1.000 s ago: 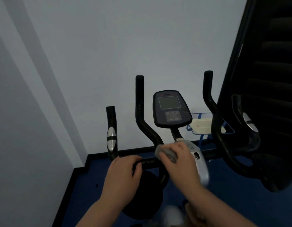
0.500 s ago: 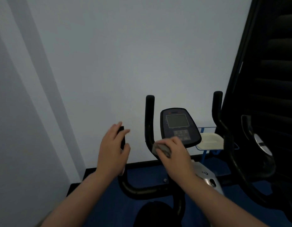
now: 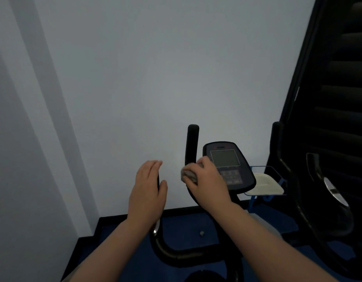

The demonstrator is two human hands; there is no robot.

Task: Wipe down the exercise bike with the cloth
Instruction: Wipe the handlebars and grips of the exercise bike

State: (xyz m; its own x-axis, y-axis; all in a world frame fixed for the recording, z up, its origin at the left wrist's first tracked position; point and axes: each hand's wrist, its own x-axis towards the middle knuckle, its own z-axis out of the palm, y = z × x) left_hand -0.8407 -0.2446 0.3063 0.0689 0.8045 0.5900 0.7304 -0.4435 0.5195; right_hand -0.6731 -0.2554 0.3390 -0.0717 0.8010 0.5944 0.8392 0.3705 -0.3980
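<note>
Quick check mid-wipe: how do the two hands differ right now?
The right hand is curled round the crumpled grey cloth, pressing it on the black upright handlebar; the left hand holds no cloth. The left hand's fingers are straight against the outer handle; the right hand's are bent. Both touch the bike.

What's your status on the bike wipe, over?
Right hand grips cloth against inner upright handlebar. Left hand open, fingers straight, at outer left grip. Console just right of cloth. Nothing blocking.
</note>
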